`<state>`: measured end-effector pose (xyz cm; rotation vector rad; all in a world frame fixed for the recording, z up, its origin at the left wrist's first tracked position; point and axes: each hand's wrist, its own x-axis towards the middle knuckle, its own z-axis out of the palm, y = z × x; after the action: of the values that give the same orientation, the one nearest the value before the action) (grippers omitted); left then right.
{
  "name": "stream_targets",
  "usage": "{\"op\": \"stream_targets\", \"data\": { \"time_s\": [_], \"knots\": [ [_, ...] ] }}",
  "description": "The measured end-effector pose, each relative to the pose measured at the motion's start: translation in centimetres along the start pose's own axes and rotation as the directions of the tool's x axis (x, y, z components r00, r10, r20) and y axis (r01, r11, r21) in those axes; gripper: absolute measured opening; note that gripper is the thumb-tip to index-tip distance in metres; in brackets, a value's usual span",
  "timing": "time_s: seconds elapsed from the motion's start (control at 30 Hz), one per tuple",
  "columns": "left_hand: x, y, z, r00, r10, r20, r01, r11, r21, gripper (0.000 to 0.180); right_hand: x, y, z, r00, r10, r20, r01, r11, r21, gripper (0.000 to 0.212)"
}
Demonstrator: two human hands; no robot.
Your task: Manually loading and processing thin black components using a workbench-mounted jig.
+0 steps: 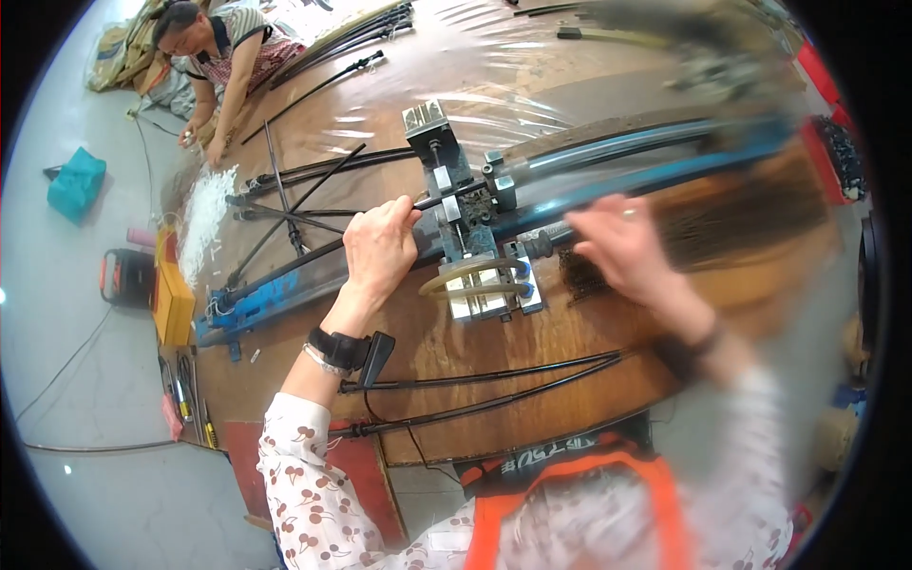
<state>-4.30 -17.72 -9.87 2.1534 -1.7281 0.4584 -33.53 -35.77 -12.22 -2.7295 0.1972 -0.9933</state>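
Note:
My left hand [380,249] is closed round a slim black rod [451,197] at the left of a metal clamping fixture [467,204]. The rod's end lies across the fixture's jaws, and its other part runs down to the left. My right hand [622,249] is over the table to the right of the fixture, smeared by motion. Its fingers point left towards the fixture, apart from it, and their grip does not show clearly. Two curved hoses [475,275] loop at the fixture's near end. A long blue rail [608,190] extends to the right.
Black rods [494,375] lie near the table's front edge, with more at the left. A dark bundle of thin rods [741,223] lies at right. White pieces [206,223] are heaped near a co-worker [228,71] at far left. A yellow box [173,299] stands at the left edge.

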Motion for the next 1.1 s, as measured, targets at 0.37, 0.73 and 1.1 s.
{"op": "stream_targets", "data": {
  "time_s": [0.37, 0.73, 1.1],
  "knots": [
    [1.9, -0.7, 0.2, 0.962, 0.26, -0.079, -0.242, 0.953, 0.182, 0.01, 1.3, 0.5, -0.6, 0.847, 0.212, 0.487, -0.26, 0.965, 0.03, 0.021],
    [-13.5, 5.4, -0.8, 0.892, 0.029, 0.452, -0.018, 0.999, -0.028, 0.034, -9.5, -6.7, 1.0, 0.918, 0.042, 0.395, -0.029, 0.999, -0.037, 0.011],
    [-9.0, 15.8, -3.9, 0.922, 0.302, 0.241, -0.229, 0.93, -0.288, 0.059, -9.4, -4.1, -4.3, 0.994, -0.11, -0.012, 0.108, 0.986, -0.125, 0.042]
  ]
}}
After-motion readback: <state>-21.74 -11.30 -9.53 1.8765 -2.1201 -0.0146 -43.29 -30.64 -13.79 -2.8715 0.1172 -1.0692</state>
